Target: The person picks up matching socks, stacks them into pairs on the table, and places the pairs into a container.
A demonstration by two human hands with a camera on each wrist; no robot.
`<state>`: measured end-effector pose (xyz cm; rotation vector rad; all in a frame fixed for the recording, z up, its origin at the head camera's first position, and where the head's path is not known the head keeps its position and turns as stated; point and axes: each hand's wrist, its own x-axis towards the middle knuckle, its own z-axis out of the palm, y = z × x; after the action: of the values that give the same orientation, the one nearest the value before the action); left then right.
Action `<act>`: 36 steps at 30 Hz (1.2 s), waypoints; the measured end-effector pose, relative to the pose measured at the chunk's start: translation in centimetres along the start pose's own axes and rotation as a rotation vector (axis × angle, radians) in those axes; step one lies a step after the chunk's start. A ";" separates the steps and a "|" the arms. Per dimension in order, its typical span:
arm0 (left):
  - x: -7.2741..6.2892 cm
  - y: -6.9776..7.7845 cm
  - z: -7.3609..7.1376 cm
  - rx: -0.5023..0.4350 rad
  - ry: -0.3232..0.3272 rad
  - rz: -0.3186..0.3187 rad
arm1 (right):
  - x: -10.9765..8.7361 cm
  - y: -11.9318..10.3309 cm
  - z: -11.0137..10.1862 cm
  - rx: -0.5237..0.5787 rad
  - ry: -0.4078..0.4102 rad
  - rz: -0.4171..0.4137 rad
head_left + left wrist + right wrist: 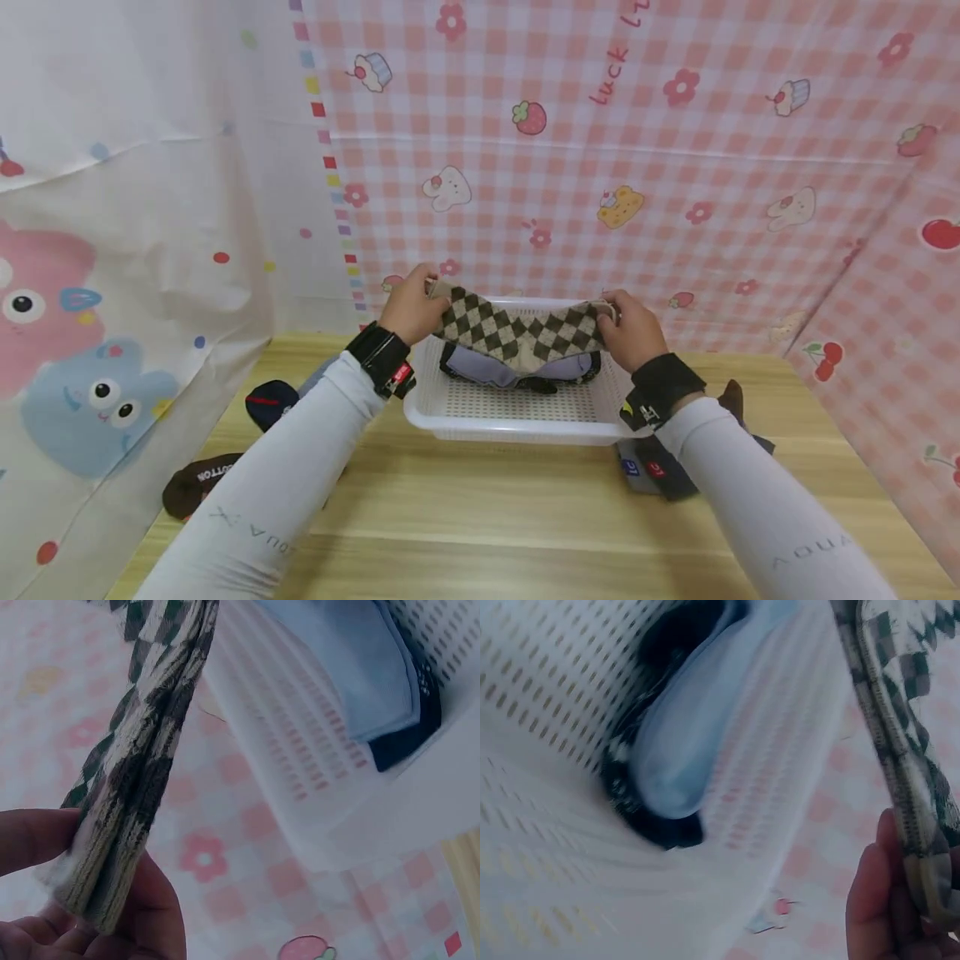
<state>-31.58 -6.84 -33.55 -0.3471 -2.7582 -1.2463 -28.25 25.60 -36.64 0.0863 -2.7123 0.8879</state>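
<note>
The argyle sock point(495, 329) is held stretched sideways above the white basket point(517, 430), its middle sagging into a rounded bulge. From where I stand it looks like soft knit, dark diamonds on beige, with ribbing at the left end; whether it is one sock or a pair laid together, I can't tell. The left hand point(411, 307) has its fingers closed in a pinch on the left end, and the right hand point(634, 332) has its fingers curled likewise on the right end.

The basket is plastic, rectangular with rounded corners, smooth at the rim and pierced with small slots. Inside, toward the far side, smooth lavender-blue fabric point(480, 367) lies in a curve against darker fabric point(540, 385). All this stands on a wood-grained worktop point(480, 508). At left sit a rounded navy bundle point(268, 405) and a brown bundle point(191, 487) with white lettering; at right, flat grey socks point(669, 477) bear small blue and red labels. Lightly creased gingham cloth point(540, 158) covers the far side.
</note>
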 end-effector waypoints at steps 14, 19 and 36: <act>4.9 -0.1 4.9 0.325 -0.102 -0.139 | 4.2 0.4 3.7 -0.134 -0.107 0.133; 5.3 -0.5 6.9 0.468 -0.157 -0.180 | 4.7 1.1 4.8 -0.244 -0.091 0.100; 5.2 -0.4 11.7 0.626 -0.118 -0.220 | 4.3 1.3 8.5 -0.426 -0.227 -0.072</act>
<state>-36.70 2.49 -40.65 -0.0600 -3.1559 -0.3386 -34.64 21.82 -42.72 0.2042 -3.0215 0.2797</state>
